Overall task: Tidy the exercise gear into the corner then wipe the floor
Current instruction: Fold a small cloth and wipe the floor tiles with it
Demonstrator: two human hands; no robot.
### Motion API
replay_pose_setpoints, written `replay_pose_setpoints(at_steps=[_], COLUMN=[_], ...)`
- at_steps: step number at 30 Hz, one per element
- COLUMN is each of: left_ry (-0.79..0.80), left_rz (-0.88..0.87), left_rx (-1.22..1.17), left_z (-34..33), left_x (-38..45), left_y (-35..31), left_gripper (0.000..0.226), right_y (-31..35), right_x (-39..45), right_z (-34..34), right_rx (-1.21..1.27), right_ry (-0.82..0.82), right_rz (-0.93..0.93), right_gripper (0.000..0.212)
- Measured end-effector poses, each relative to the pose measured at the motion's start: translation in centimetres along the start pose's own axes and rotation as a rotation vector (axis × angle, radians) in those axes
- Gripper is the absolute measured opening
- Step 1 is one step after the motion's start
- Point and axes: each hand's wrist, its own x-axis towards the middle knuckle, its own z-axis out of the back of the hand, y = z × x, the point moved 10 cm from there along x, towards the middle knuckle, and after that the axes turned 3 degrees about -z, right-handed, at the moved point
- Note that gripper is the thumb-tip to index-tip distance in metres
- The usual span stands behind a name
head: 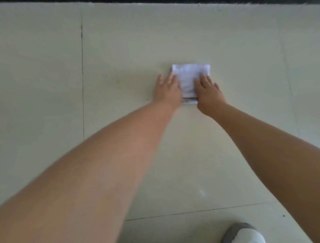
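A folded white cloth (187,78) lies flat on the pale tiled floor (121,60), a little right of the middle of the view. My left hand (167,90) rests palm down on the cloth's left edge, fingers spread, partly on the floor. My right hand (208,90) presses flat on the cloth's right half, fingers apart. Both arms are stretched out forward. No exercise gear shows in this view.
Dark grout lines run down the left (82,86) and across the bottom (199,210). A dark band, perhaps a wall base (155,1), lines the top edge. A grey and white shoe (244,233) sits at the bottom right.
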Motion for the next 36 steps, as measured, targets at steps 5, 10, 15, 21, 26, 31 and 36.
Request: replay_pose_setpoints(at_steps=[5,10,15,21,26,31,36], left_ry=[-0.126,-0.125,-0.046,0.018,0.088,-0.037,-0.024], left_rz=[0.107,-0.061,-0.410,-0.468,-0.331,-0.160,-0.066], left_rx=[-0.086,-0.016,0.092,0.076,0.180,0.112,0.080], left_z=[-2.7,-6.2,-7.4,-5.5,-4.2,-2.4,-3.8], left_x=[-7.8,-13.7,-15.4,-10.4,-5.3,-5.7,-11.1], left_y=[8.1,6.8,-2.5,-13.1,-13.1,-4.6,6.4], left_gripper=[0.052,0.051,0.052,0.050,0.053,0.050,0.047], right_y=[10.1,12.1,5.3,-6.0,-8.8,-2.5,10.0], right_x=[-1.6,-8.1,-13.3,-15.6,-12.1,-6.9,-6.1], right_z=[-1.3,-5.2,-8.4,-9.4,-5.6,-3.6,-3.6], right_rx=[0.015,-0.077,-0.319,-0.382,-0.125,-0.103,-0.102], right_ry=[-0.011,0.049,-0.017,0.146,0.041,0.073,0.071], right_rz=[0.211,0.314,0.287,0.031,-0.103,0.019,0.227], right_gripper=[0.062,0.058,0.059,0.057,0.058,0.062,0.061])
